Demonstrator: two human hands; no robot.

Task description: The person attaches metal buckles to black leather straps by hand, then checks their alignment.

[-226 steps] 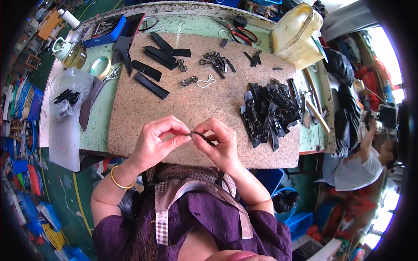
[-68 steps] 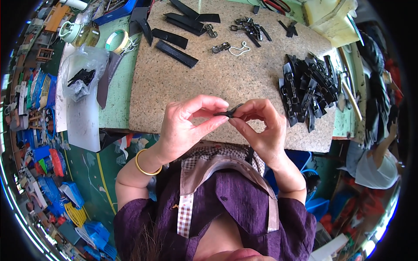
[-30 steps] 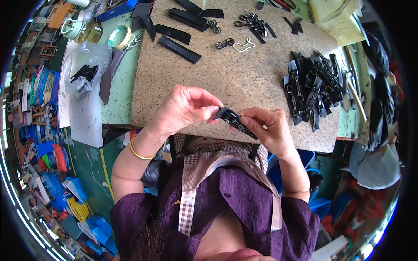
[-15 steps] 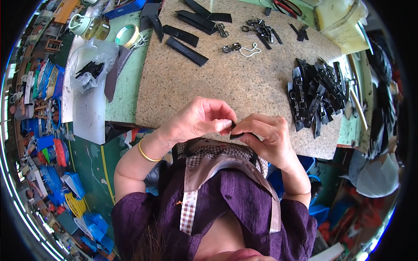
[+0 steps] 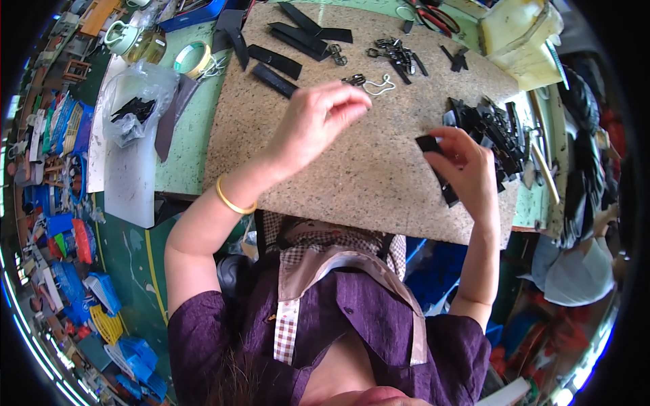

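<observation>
My right hand [image 5: 467, 162] pinches a short black strap piece [image 5: 428, 143] between thumb and fingers, at the near left side of a pile of black straps with metal buckles [image 5: 497, 128]. My left hand [image 5: 315, 125] is over the middle of the table, its fingers stretched forward and thumb close beneath them. Nothing shows in it. Just beyond its fingertips lie a small metal buckle [image 5: 353, 80] and a loop of white cord [image 5: 380, 85]. Farther back are a small heap of metal buckles [image 5: 396, 54] and several flat black strips [image 5: 274, 61], one partly behind my left hand.
The speckled tabletop [image 5: 379, 183] fills the middle. On the left are a plastic bag with black pieces [image 5: 139, 105], a tape roll [image 5: 193, 59] and a lidded bottle [image 5: 135, 42]. Red-handled pliers [image 5: 437, 19] and a yellowish container [image 5: 518, 34] stand at the back right.
My hands, together near the table's front edge before, have parted. The left has moved forward toward the buckle and cord; the right has moved right to the pile with the black strap piece.
</observation>
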